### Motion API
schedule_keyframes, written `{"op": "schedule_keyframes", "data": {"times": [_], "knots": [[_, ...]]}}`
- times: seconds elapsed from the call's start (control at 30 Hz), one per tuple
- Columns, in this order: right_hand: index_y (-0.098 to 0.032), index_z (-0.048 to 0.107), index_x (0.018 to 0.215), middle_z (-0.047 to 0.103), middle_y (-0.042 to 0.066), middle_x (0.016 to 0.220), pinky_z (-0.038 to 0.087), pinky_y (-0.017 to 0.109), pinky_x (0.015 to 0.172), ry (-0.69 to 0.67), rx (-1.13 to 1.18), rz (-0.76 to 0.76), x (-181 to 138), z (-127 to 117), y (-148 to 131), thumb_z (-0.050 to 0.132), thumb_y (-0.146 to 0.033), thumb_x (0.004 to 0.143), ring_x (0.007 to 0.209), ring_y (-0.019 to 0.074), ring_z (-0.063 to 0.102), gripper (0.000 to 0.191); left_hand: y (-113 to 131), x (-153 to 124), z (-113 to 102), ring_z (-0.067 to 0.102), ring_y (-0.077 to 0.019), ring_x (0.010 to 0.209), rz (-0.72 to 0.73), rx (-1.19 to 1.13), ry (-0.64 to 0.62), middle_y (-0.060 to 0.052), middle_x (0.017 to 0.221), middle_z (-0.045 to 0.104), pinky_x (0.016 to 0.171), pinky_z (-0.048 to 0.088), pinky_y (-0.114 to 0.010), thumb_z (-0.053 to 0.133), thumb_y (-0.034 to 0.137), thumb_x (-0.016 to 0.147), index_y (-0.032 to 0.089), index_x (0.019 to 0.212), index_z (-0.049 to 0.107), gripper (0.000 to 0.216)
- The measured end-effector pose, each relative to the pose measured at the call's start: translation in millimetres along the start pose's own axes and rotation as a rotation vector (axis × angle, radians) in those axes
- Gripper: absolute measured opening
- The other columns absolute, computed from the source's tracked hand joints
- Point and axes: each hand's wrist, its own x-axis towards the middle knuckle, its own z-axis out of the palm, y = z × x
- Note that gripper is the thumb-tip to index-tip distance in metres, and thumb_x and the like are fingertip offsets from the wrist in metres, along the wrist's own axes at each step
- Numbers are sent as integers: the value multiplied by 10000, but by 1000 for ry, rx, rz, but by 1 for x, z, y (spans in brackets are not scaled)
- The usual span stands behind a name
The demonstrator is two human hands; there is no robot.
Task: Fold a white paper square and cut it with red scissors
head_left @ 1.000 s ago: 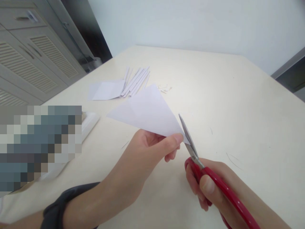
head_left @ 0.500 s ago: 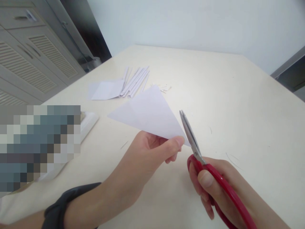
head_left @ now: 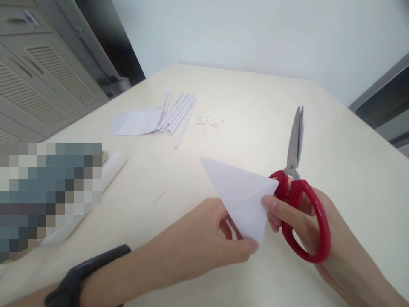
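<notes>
A white paper triangle (head_left: 241, 187) is held between both hands above the table. My left hand (head_left: 214, 238) pinches its lower corner between thumb and fingers; part of those fingers is behind the paper. With thumb and fingers my right hand (head_left: 297, 213) grips the paper's right corner. The same hand also carries red-handled scissors (head_left: 295, 145), their blades pointing up and away from me, almost closed. The blades are clear of the paper.
On the white table (head_left: 345, 170) lie rolled paper sticks (head_left: 179, 113), flat paper sheets (head_left: 137, 121) and small white scraps (head_left: 209, 121). A pixelated object (head_left: 47, 192) rests at the left on a white item. Behind stand a wall (head_left: 255, 38) and louvred cabinets (head_left: 47, 72).
The paper has turned and come nearer to me. My right hand now grips its corner too, and the scissors have swung upward away from the paper's edge. My left hand has moved lower.
</notes>
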Motion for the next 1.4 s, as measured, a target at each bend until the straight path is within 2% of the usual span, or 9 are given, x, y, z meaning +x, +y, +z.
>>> {"op": "schedule_keyframes", "data": {"times": [0.1, 0.3, 0.5, 0.67, 0.8, 0.9, 1.0, 1.2, 1.4], "knots": [[-199, 573, 649, 556, -45, 539, 404, 172, 459, -35, -14, 12, -2, 2, 0, 714, -271, 787, 497, 96, 507, 210, -6, 1, -3, 642, -194, 920, 108, -222, 151, 3, 965, 711, 835, 496, -311, 647, 297, 835, 240, 980, 680, 159], [-205, 559, 700, 524, -37, 566, 379, 212, 472, -55, -14, 7, -2, 4, 0, 698, -325, 774, 521, 118, 473, 198, -5, 1, -9, 572, -94, 648, 234, -342, 395, 57, 696, 644, 586, 428, -166, 667, 311, 848, 223, 787, 666, 108], [-192, 567, 647, 483, -42, 584, 334, 195, 484, -64, -18, -85, -3, 1, -6, 715, -289, 753, 552, 100, 420, 206, 5, -2, -5, 563, -98, 623, 163, -307, 339, 42, 649, 650, 577, 417, -174, 677, 225, 822, 195, 714, 693, 113], [-199, 613, 627, 477, -44, 554, 329, 185, 435, 95, -109, -145, -6, 0, -12, 730, -252, 733, 508, 95, 405, 167, -2, -2, -6, 595, -117, 675, 207, -232, 389, 25, 725, 708, 583, 431, -180, 681, 280, 832, 234, 804, 755, 91], [-205, 629, 621, 500, -35, 524, 328, 206, 413, 193, -153, -250, -6, -1, -13, 717, -258, 755, 482, 104, 430, 169, -3, -4, -6, 507, -62, 487, 312, -129, 435, 40, 772, 739, 459, 380, -174, 682, 259, 835, 277, 845, 779, 99], [-211, 655, 641, 557, -20, 529, 356, 217, 400, 231, -108, -237, -6, -4, -11, 722, -303, 776, 467, 114, 470, 177, 1, -7, -7, 659, -118, 715, 403, -74, 447, 22, 948, 757, 600, 497, -182, 665, 135, 823, 261, 793, 786, 177], [-232, 691, 726, 633, -9, 619, 434, 205, 461, 237, -40, -278, -5, -9, -8, 727, -334, 805, 554, 128, 569, 134, 2, -9, -6, 663, -161, 996, 462, -27, 467, 30, 1020, 753, 808, 514, -192, 606, 39, 815, 277, 880, 778, 301], [-251, 657, 762, 592, -38, 637, 412, 159, 480, 222, 13, -338, -1, -15, -1, 701, -321, 854, 594, 97, 531, 124, -7, -8, 0, 642, -234, 1112, 606, -77, 343, -20, 1143, 730, 952, 491, -331, 536, 51, 787, 266, 1142, 624, 424], [-278, 665, 831, 599, -43, 777, 444, 153, 486, 214, 85, -323, 2, -14, -2, 730, -280, 830, 633, 90, 571, 65, -5, -8, 4, 612, -199, 1160, 501, -28, 224, -21, 1242, 668, 927, 507, -275, 487, 96, 904, 280, 1185, 556, 343]]}}
